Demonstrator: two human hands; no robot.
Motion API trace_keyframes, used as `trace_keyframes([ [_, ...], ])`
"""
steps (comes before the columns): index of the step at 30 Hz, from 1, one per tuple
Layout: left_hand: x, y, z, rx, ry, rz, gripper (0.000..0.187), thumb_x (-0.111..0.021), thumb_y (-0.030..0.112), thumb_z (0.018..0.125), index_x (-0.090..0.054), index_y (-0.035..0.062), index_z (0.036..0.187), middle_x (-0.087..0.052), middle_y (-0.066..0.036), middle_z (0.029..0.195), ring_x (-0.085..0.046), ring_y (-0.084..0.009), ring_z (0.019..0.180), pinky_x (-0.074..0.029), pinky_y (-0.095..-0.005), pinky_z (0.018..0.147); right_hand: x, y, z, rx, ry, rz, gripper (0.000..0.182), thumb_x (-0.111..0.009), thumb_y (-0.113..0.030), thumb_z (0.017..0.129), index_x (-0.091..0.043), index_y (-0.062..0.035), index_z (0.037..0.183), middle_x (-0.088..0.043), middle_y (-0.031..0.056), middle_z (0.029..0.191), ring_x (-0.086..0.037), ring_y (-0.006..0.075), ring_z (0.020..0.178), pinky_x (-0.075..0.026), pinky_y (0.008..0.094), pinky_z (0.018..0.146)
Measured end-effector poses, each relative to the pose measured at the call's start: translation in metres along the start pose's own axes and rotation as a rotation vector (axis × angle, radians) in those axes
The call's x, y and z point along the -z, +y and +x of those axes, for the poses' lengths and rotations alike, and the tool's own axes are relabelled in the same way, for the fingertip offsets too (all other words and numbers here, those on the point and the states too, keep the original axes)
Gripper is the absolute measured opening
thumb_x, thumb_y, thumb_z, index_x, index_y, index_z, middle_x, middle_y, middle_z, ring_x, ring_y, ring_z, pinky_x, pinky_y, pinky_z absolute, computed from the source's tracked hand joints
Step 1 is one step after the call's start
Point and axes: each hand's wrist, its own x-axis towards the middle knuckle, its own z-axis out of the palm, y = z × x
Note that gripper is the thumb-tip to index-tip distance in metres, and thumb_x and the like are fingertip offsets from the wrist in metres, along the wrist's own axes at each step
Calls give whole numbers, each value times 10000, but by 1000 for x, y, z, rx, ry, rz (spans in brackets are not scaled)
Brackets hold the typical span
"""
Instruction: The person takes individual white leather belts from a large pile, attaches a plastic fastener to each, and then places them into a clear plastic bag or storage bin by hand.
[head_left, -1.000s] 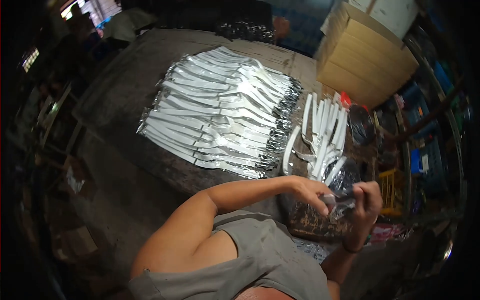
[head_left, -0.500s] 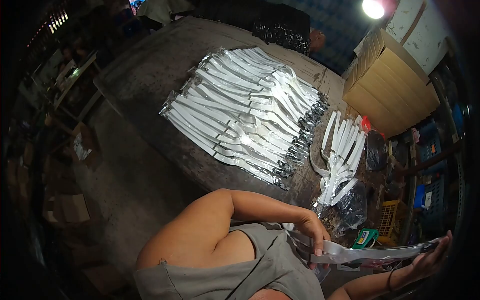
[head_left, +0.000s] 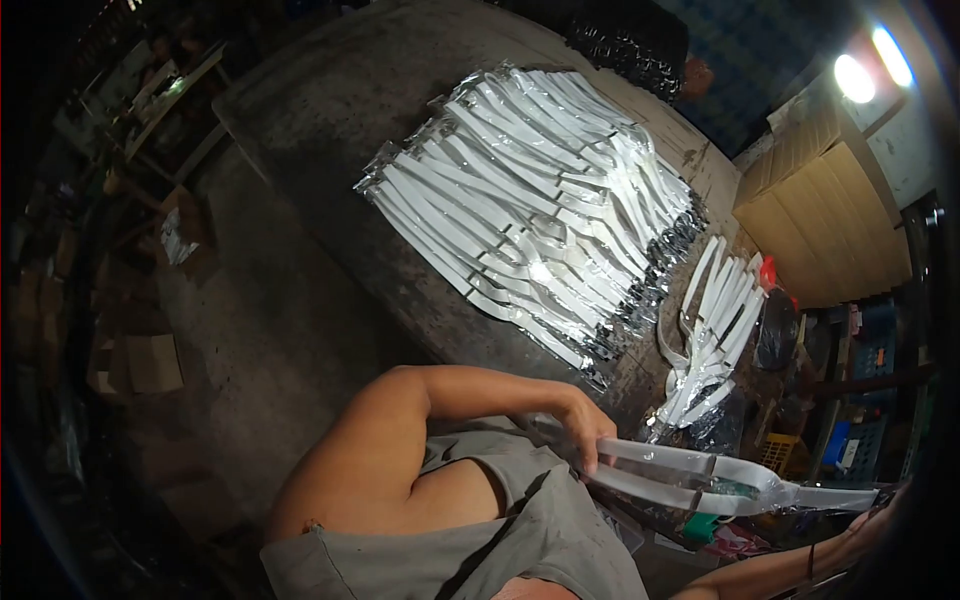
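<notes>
A long white strap-like piece in a clear plastic sleeve (head_left: 735, 472) stretches between my hands, its two strands spread apart on the left and meeting toward the right. My left hand (head_left: 588, 428) is closed on the left ends of the strands. At the dark right edge of the view, my right hand (head_left: 878, 522) is closed around the narrow far end; its fingers are partly lost in shadow. Beyond my left hand, a loose bunch of similar white pieces (head_left: 715, 330) lies on the table. Many sleeved white straps (head_left: 530, 200) lie in overlapping rows farther back.
The dark worn table (head_left: 300, 110) holds the rows. Cardboard boxes (head_left: 825, 220) stand at the right, near a black plastic bag (head_left: 777, 328). A yellow crate (head_left: 783, 453) and a green object (head_left: 703, 526) are close to the held strap. An open carton (head_left: 150, 362) sits on the floor at left.
The strap's two strands now show spread apart, where they lay closer together before. My left hand has moved slightly left and up. The whole view has shifted, with the table things appearing farther right.
</notes>
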Motion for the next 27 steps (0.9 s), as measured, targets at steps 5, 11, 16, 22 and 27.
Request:
trace_keyframes([
  [5, 16, -2, -99, 82, 291, 306, 531, -734, 363, 803, -576, -63, 1076, -667, -96, 989, -604, -169, 893, -477, -314, 802, -46, -6, -46, -260, -273, 83, 325, -545, -210, 953, -600, -1, 1196, -612, 79, 1165, -581, 143, 961, -452, 235, 796],
  [11, 56, 51, -269, 346, 507, 587, 446, -771, 338, 759, -633, 3, 1020, -650, -69, 892, -578, -155, 827, -469, -314, 725, -141, -29, -173, -610, -446, 373, 213, -539, -96, 936, -632, -101, 1128, -602, -27, 971, -540, 32, 746, -413, 143, 520],
  [16, 94, 112, -395, 850, 742, 709, 378, -788, 294, 724, -674, 13, 949, -687, -88, 862, -615, -165, 793, -488, -317, 714, -218, -93, -308, -866, -531, 480, 126, -581, -133, 936, -632, -66, 1030, -542, -36, 769, -451, 31, 542, -404, 175, 439],
  [22, 129, 95, -448, 1298, 1138, 1190, 629, -792, 288, 672, -576, 58, 1217, -601, -136, 1203, -555, -284, 1121, -442, -364, 903, -275, -99, -456, -997, -849, 280, 182, -561, -163, 911, -608, -22, 1017, -600, 81, 829, -601, 176, 597, -505, 324, 529],
  [27, 147, -1, -409, 327, 1404, 1217, 469, -676, 149, 801, -539, 20, 1231, -544, -204, 1215, -512, -356, 1153, -403, -385, 983, -217, -115, -505, -325, -1095, -209, 341, -603, -242, 840, -569, -87, 1142, -531, 188, 1135, -557, 394, 995, -457, 456, 868],
])
